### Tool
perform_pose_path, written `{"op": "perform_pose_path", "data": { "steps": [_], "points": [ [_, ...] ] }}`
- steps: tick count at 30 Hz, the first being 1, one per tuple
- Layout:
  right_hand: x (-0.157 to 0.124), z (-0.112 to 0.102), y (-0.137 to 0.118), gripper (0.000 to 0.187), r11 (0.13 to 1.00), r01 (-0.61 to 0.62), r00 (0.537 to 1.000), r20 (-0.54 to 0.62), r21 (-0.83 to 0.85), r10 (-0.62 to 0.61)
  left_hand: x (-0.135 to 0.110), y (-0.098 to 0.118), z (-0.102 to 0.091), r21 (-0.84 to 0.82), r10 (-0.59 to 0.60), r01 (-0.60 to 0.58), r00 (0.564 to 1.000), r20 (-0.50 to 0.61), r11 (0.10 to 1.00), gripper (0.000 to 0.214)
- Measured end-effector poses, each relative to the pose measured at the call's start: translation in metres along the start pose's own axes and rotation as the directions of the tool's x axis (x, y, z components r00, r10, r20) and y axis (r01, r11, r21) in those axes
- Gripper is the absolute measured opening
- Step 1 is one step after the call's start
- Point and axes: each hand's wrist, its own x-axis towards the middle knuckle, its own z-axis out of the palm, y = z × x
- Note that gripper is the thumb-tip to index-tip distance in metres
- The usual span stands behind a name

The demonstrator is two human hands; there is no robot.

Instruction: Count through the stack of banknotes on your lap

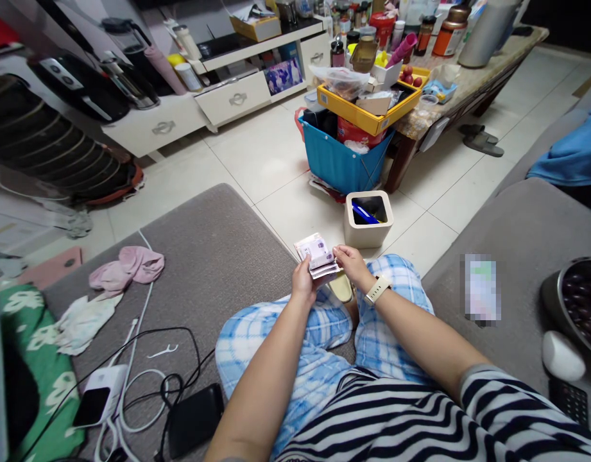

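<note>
A small stack of purple-and-white banknotes [317,251] is held up over my lap, above the blue plaid trousers. My left hand [303,281] grips the stack from below and the left, thumb on top. At the stack's right edge, the fingers of my right hand [350,262] pinch a note; a pale watch sits on that wrist. Some notes fan out at the lower edge of the stack. Just beyond my hands stands a beige waste bin [369,235] with something blue inside.
On the sofa at left lie a power bank [196,420], tangled cables and a pink cloth [126,271]. A pot of dark fruit [584,301] sits at right. Beyond the bin, a blue storage box [346,160] stands by a cluttered table [439,115].
</note>
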Motion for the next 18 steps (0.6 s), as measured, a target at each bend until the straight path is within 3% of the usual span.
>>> {"op": "perform_pose_path", "data": {
  "steps": [10,18],
  "points": [
    [-0.002,0.001,-0.005,0.041,0.998,0.014,1.0,-0.018,-0.058,-0.015,-0.006,0.004,0.003,-0.013,-0.006,0.006,1.0,-0.009,1.0,0.021],
    [0.002,-0.001,0.005,0.034,0.995,-0.043,0.989,-0.143,-0.093,0.029,-0.005,0.003,0.005,-0.02,0.016,-0.015,1.0,0.023,1.0,0.022]
  ]
}}
